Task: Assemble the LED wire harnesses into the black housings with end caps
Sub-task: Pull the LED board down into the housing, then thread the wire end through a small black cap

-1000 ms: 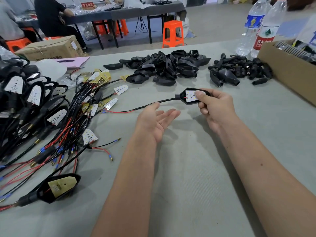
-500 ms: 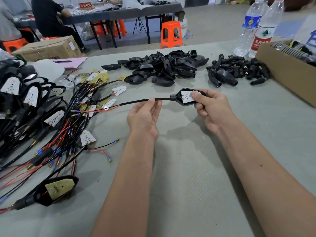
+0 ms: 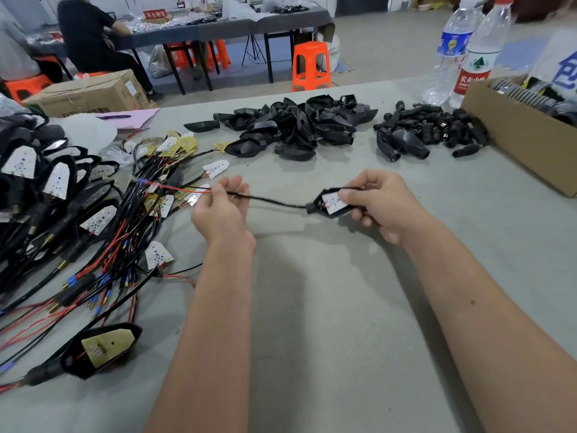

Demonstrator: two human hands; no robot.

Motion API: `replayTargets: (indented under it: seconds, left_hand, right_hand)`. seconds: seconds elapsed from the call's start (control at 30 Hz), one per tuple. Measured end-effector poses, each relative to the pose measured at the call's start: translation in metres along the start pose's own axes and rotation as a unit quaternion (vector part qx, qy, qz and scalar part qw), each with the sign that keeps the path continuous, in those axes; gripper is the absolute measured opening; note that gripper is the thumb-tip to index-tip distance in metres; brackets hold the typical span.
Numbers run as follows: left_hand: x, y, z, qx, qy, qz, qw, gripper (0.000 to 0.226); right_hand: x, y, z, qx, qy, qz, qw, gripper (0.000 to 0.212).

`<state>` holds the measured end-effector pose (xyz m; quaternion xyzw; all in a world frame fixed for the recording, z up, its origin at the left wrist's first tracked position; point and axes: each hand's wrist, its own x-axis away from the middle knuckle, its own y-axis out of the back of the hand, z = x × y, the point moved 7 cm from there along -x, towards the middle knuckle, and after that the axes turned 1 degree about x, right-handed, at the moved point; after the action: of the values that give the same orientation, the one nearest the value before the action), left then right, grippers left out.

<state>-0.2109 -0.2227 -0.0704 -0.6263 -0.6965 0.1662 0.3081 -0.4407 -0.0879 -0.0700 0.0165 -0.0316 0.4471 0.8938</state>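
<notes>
My right hand [image 3: 379, 204] grips a black housing [image 3: 327, 204] with a white LED board seated in it, thumb pressing on the board. A black sleeved wire [image 3: 271, 200] runs left from the housing into my left hand [image 3: 223, 209], whose curled fingers pinch it; red leads stick out past the fingers. A pile of empty black housings [image 3: 299, 126] lies at the back centre. Black end caps [image 3: 434, 131] are heaped to its right. Loose LED wire harnesses [image 3: 137, 220] lie tangled at the left.
Finished assemblies [image 3: 40, 189] are stacked at the far left, one more [image 3: 103, 348] lies near the front left. A cardboard box [image 3: 524, 139] and two water bottles [image 3: 468, 57] stand at the back right. A person sits at a far table.
My left hand has slid left along the wire and curled round it. The wire now sags between my hands, and the housing has dropped slightly.
</notes>
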Motion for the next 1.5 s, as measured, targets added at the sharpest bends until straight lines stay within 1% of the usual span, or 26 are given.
replayTargets:
  seconds: [0.1, 0.17, 0.3, 0.4, 0.43, 0.47, 0.5, 0.53, 0.57, 0.6, 0.63, 0.67, 0.7, 0.83, 0.9, 1.0, 1.1, 1.13, 1.17, 1.2, 1.27, 1.3, 1.33, 1.37, 1.43, 1.5]
  left_hand:
    - [-0.013, 0.004, 0.0, 0.007, -0.008, -0.021, 1.0, 0.029]
    - [-0.022, -0.004, 0.007, -0.051, 0.015, -0.009, 0.999, 0.028]
    - [-0.024, -0.05, 0.036, -0.226, 0.095, 0.114, 0.963, 0.03]
    - [-0.014, -0.083, 0.058, -0.311, 0.096, 0.182, 0.928, 0.029]
    - [-0.009, -0.092, 0.067, -0.333, 0.094, 0.201, 0.916, 0.029]
    - [-0.004, -0.1, 0.075, -0.353, 0.089, 0.222, 0.905, 0.029]
    - [0.001, -0.106, 0.082, -0.376, 0.082, 0.243, 0.89, 0.029]
    - [0.006, -0.113, 0.091, -0.398, 0.077, 0.27, 0.874, 0.03]
    - [0.011, -0.118, 0.098, -0.417, 0.073, 0.297, 0.856, 0.032]
    - [0.018, -0.125, 0.107, -0.431, 0.072, 0.327, 0.838, 0.033]
    - [0.024, -0.131, 0.113, -0.441, 0.072, 0.354, 0.821, 0.034]
    - [0.03, -0.135, 0.118, -0.45, 0.072, 0.376, 0.807, 0.034]
    - [0.035, -0.14, 0.123, -0.456, 0.076, 0.397, 0.793, 0.033]
    - [0.052, -0.146, 0.138, -0.457, 0.103, 0.458, 0.755, 0.028]
    - [0.053, -0.144, 0.137, -0.448, 0.09, 0.456, 0.764, 0.026]
    - [0.051, -0.14, 0.128, -0.414, 0.059, 0.438, 0.796, 0.022]
    - [0.05, -0.13, 0.116, -0.422, 0.04, 0.426, 0.799, 0.028]
    - [0.05, -0.125, 0.112, -0.43, 0.041, 0.424, 0.796, 0.03]
    - [0.049, -0.12, 0.109, -0.435, 0.045, 0.419, 0.796, 0.03]
    - [0.047, -0.113, 0.103, -0.44, 0.046, 0.41, 0.797, 0.031]
    - [0.043, -0.099, 0.091, -0.451, 0.035, 0.385, 0.804, 0.034]
    - [0.042, -0.092, 0.085, -0.454, 0.027, 0.376, 0.808, 0.036]
    - [0.042, -0.086, 0.081, -0.452, 0.02, 0.37, 0.812, 0.039]
    - [0.043, -0.079, 0.076, -0.445, 0.01, 0.368, 0.817, 0.04]
    - [0.047, -0.068, 0.067, -0.426, -0.023, 0.367, 0.827, 0.033]
    - [0.049, -0.064, 0.062, -0.408, -0.051, 0.355, 0.839, 0.021]
  right_hand:
    - [0.004, 0.005, 0.006, 0.169, 0.008, 0.05, 0.984, 0.025]
    - [0.009, 0.009, 0.012, 0.243, 0.004, 0.096, 0.965, 0.029]
    - [0.023, 0.015, 0.016, 0.346, -0.043, 0.207, 0.914, 0.034]
    - [0.033, 0.018, 0.016, 0.374, -0.08, 0.273, 0.883, 0.039]
    - [0.029, 0.024, 0.018, 0.363, -0.087, 0.261, 0.89, 0.042]
    - [0.02, 0.032, 0.02, 0.348, -0.077, 0.213, 0.91, 0.044]
    - [0.007, 0.047, 0.024, 0.334, -0.058, 0.126, 0.932, 0.043]
    - [-0.008, 0.07, 0.028, 0.325, -0.033, 0.007, 0.945, 0.039]
    - [-0.017, 0.093, 0.033, 0.34, -0.005, -0.12, 0.933, 0.029]
    - [-0.022, 0.115, 0.036, 0.395, 0.012, -0.224, 0.891, 0.016]
    - [-0.026, 0.128, 0.037, 0.463, 0.014, -0.281, 0.841, 0.008]
    - [-0.032, 0.137, 0.035, 0.518, 0.007, -0.3, 0.801, 0.021]
    - [-0.04, 0.147, 0.031, 0.543, -0.003, -0.298, 0.785, 0.031]
    - [-0.067, 0.178, 0.023, 0.59, -0.035, -0.244, 0.769, 0.054]
    - [-0.075, 0.191, 0.023, 0.602, -0.031, -0.25, 0.758, 0.049]
    - [-0.082, 0.209, 0.023, 0.589, -0.008, -0.281, 0.757, 0.031]
    - [-0.081, 0.219, 0.023, 0.61, -0.049, -0.259, 0.747, 0.031]
    - [-0.077, 0.216, 0.026, 0.601, -0.043, -0.259, 0.755, 0.031]
    - [-0.074, 0.21, 0.03, 0.578, -0.021, -0.255, 0.774, 0.03]
    - [-0.069, 0.2, 0.034, 0.53, 0.014, -0.249, 0.81, 0.028]
    - [-0.056, 0.167, 0.037, 0.365, 0.074, -0.224, 0.901, 0.023]
    - [-0.049, 0.147, 0.038, 0.267, 0.081, -0.202, 0.939, 0.024]
    - [-0.043, 0.127, 0.037, 0.169, 0.076, -0.183, 0.965, 0.025]
    - [-0.039, 0.108, 0.035, 0.077, 0.062, -0.17, 0.981, 0.023]
    - [-0.03, 0.074, 0.03, -0.073, 0.021, -0.148, 0.986, 0.017]
    - [-0.023, 0.045, 0.023, -0.159, -0.015, -0.119, 0.98, 0.015]
